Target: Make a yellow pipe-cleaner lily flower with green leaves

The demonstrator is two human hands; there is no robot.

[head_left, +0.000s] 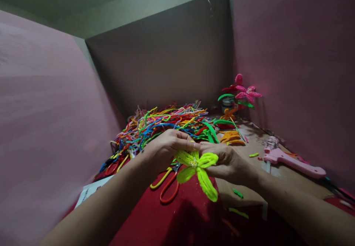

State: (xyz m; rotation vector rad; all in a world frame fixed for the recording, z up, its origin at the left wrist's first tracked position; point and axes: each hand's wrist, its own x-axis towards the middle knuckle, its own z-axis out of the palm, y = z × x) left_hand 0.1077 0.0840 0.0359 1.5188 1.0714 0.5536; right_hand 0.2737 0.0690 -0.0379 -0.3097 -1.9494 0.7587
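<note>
L hand + R hand fingers grasp yel-grn flower | 4 petals vis | tip: steady ctr, bend gently, don't crush fuzz

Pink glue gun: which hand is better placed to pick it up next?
Probably the right hand: the pink glue gun lies on that side, while the left hand would have to cross over. Both are at the yellow-green flower.

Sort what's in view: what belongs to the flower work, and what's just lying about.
Likely belongs: yellow-green flower in left hand and right hand; heaped fuzzy stems; nearer scissors; pink glue gun.

Seemingly lying about: pink flower; orange petals; green scraps.
</note>
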